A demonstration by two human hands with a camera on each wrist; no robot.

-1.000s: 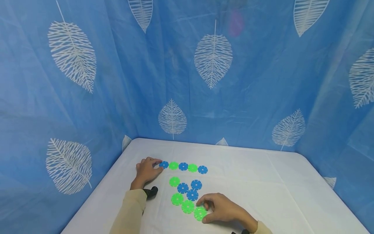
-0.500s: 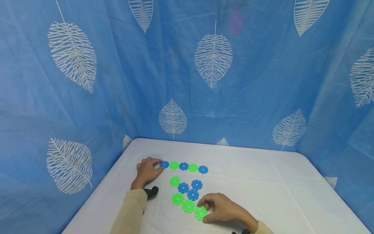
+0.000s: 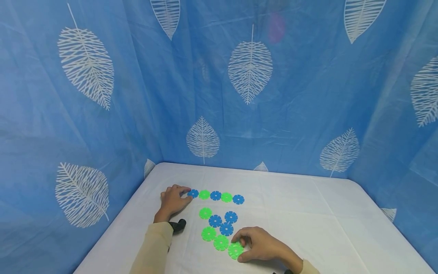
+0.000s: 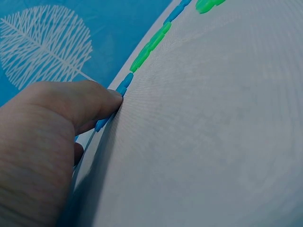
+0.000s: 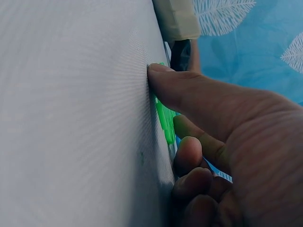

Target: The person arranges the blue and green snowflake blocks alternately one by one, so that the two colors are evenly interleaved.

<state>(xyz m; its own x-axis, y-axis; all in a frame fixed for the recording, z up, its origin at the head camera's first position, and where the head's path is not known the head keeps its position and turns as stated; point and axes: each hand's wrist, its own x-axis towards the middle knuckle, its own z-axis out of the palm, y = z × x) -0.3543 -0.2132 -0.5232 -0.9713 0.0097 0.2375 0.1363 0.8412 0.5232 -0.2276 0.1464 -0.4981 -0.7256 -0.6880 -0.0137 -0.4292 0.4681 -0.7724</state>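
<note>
At the left end of the back row, my left hand [image 3: 172,199] pinches a blue notched plastic disc [image 3: 193,193] between thumb and forefinger. The row goes on rightward with a green disc [image 3: 204,194], a blue disc [image 3: 216,195], another green disc [image 3: 226,197] and a last blue disc [image 3: 238,199]. Nearer the person, my right hand [image 3: 258,243] holds a green notched disc [image 3: 235,250] by its edges, thumb at the near side. In the right wrist view the thumb partly covers that green disc [image 5: 165,120]. All discs lie flat on the white cloth.
Between the hands lie more loose discs: a green one [image 3: 205,213], blue ones [image 3: 215,220] and green ones [image 3: 208,233] leading toward the right hand. The white table [image 3: 308,213] is enclosed by blue curtains [image 3: 291,114] with white leaf prints.
</note>
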